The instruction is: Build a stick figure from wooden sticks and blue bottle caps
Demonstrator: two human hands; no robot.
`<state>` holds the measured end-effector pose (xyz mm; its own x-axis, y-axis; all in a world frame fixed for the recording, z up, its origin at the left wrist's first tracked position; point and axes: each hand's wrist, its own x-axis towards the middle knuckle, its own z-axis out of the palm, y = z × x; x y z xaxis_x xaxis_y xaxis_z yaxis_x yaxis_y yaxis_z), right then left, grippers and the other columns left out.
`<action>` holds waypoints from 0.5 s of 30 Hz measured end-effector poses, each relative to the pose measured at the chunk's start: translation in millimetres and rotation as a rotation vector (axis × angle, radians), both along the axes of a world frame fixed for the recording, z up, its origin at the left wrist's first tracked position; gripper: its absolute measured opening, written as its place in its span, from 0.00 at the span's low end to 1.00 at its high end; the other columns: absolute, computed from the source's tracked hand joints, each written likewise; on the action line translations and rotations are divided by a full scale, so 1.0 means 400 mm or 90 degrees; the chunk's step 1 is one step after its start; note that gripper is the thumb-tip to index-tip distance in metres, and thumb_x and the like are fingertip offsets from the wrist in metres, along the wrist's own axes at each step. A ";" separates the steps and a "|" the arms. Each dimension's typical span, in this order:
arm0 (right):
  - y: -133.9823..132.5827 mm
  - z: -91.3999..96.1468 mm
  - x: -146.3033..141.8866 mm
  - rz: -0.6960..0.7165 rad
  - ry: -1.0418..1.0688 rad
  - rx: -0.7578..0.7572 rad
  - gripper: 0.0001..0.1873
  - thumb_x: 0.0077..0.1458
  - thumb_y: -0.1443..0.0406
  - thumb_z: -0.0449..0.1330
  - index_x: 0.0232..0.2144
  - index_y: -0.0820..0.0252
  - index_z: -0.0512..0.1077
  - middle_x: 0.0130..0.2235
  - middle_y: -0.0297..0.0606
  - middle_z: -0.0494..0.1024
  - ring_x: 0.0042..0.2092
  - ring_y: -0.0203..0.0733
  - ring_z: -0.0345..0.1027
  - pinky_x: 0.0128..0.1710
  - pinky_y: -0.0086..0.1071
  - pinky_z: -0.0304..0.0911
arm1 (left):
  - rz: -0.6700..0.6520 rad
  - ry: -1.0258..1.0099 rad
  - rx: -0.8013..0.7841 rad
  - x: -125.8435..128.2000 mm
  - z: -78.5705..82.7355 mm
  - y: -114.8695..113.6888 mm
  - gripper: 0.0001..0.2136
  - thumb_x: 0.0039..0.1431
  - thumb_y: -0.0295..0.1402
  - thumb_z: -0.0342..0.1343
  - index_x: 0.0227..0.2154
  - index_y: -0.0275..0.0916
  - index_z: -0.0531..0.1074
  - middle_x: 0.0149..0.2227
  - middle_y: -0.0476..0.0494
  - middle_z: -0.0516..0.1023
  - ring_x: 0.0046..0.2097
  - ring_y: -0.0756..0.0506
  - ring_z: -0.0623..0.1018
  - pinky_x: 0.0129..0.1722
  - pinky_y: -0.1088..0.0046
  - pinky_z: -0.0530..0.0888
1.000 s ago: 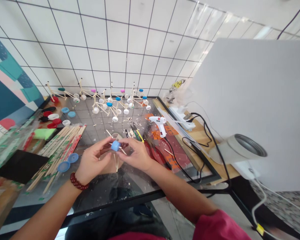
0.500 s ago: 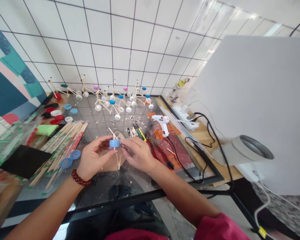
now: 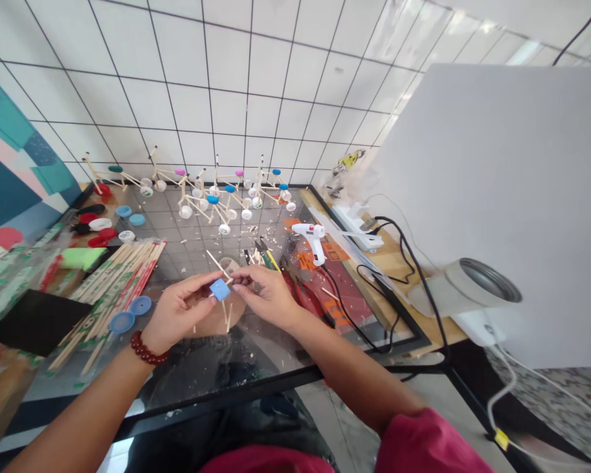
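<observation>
"Where's our blue bottle cap (image 3: 220, 290)?"

"Between our hands, above the glass tabletop (image 3: 256, 360) — our left hand (image 3: 180, 314) has curled fingertips (image 3: 208, 299) against it; our right hand (image 3: 266, 297) pinches a wooden stick (image 3: 217, 265) just beside it."

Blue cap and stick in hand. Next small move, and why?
Probably square the blue bottle cap on the wooden stick using the right hand: the cap sits tilted at the stick's end, between it and the left hand, and the stick models farther along carry caps fixed on sticks.
</observation>
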<state>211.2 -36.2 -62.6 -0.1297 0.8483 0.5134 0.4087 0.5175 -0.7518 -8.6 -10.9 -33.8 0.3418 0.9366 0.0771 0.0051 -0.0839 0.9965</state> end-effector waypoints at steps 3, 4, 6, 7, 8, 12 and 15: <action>0.003 -0.004 -0.004 -0.024 0.022 -0.044 0.04 0.64 0.62 0.67 0.40 0.56 0.80 0.37 0.36 0.86 0.38 0.41 0.80 0.42 0.32 0.76 | 0.019 -0.052 -0.033 0.003 -0.008 0.003 0.26 0.44 0.43 0.81 0.47 0.40 0.88 0.52 0.35 0.89 0.52 0.36 0.87 0.58 0.57 0.83; 0.004 -0.004 -0.004 -0.032 0.027 -0.053 0.04 0.64 0.62 0.67 0.38 0.56 0.80 0.36 0.35 0.86 0.37 0.41 0.79 0.41 0.32 0.75 | 0.016 -0.079 -0.042 0.005 -0.010 0.005 0.25 0.44 0.42 0.81 0.47 0.40 0.88 0.51 0.35 0.89 0.51 0.37 0.87 0.57 0.58 0.83; 0.003 -0.002 -0.006 -0.042 0.039 -0.060 0.05 0.64 0.61 0.66 0.36 0.56 0.79 0.35 0.35 0.85 0.36 0.40 0.79 0.40 0.31 0.74 | 0.003 -0.125 -0.056 0.007 -0.015 0.008 0.25 0.45 0.39 0.82 0.47 0.40 0.87 0.48 0.35 0.90 0.48 0.38 0.88 0.54 0.60 0.84; 0.002 -0.001 -0.007 -0.044 0.043 -0.058 0.05 0.63 0.61 0.66 0.36 0.56 0.79 0.34 0.35 0.85 0.35 0.40 0.78 0.39 0.31 0.74 | -0.001 -0.137 -0.058 0.008 -0.016 0.010 0.25 0.44 0.38 0.82 0.47 0.40 0.87 0.48 0.35 0.90 0.47 0.39 0.88 0.52 0.61 0.85; 0.001 0.000 -0.007 -0.043 0.046 -0.056 0.05 0.63 0.62 0.66 0.36 0.56 0.79 0.34 0.34 0.85 0.35 0.40 0.79 0.39 0.31 0.74 | 0.000 -0.141 -0.056 0.007 -0.017 0.012 0.25 0.43 0.36 0.82 0.47 0.40 0.87 0.48 0.35 0.90 0.46 0.40 0.88 0.51 0.62 0.85; -0.004 0.001 -0.007 -0.037 0.027 -0.035 0.03 0.63 0.63 0.66 0.37 0.55 0.80 0.36 0.35 0.86 0.37 0.41 0.79 0.40 0.31 0.74 | 0.022 -0.116 -0.008 0.002 -0.011 0.016 0.21 0.43 0.35 0.82 0.43 0.42 0.89 0.48 0.37 0.89 0.46 0.41 0.87 0.51 0.64 0.85; -0.007 0.003 -0.004 -0.035 0.007 -0.012 0.03 0.65 0.63 0.66 0.38 0.55 0.80 0.36 0.36 0.86 0.37 0.41 0.80 0.41 0.32 0.74 | 0.016 -0.092 0.046 0.000 -0.006 0.016 0.15 0.46 0.37 0.80 0.38 0.42 0.90 0.43 0.39 0.89 0.45 0.42 0.86 0.50 0.66 0.84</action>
<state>209.5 -39.0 -61.5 -0.0768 0.8634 0.4986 0.4277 0.4803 -0.7658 -8.6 -4.3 -36.0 0.2996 0.9346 0.1917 -0.1344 -0.1576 0.9783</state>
